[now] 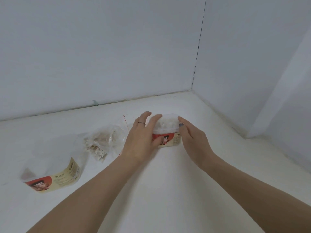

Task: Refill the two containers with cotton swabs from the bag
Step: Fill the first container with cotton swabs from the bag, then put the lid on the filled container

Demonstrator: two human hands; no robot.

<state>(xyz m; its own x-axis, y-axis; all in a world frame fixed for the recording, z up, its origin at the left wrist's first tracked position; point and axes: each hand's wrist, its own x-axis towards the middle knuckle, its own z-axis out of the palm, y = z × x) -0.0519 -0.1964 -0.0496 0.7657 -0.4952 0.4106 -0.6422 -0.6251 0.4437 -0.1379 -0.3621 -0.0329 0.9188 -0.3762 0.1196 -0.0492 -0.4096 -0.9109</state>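
Both hands meet at a clear plastic container [165,132] standing upright on the white surface [168,182], just right of the frame's centre. The container carries a red and cream label on its lower wall and is packed with white cotton swabs [165,126] up to its top.

The left hand [143,137] lies over the container's left side. Its fingers are slightly spread and curve over the top edge, while the thumb presses against the label on the near wall. A thin ring sits on one finger.

The right hand [191,137] rests against the container's right side with its fingers held straight and pressed together, the fingertips touching the upper right edge. Whether the thumb touches the wall cannot be told.

A clear plastic bag [107,138] lies on the surface left of the left hand, just beside it. It holds loose cotton swabs, bunched toward its lower left end. A thin red thread [126,122] shows at the bag's right edge.

A second clear container [53,172] lies in the lower left of the frame, well apart from the hands. It bears the same red and cream label and appears tilted; its contents cannot be told.

Plain white walls [101,47] fill the upper frame and meet in a corner at upper right.
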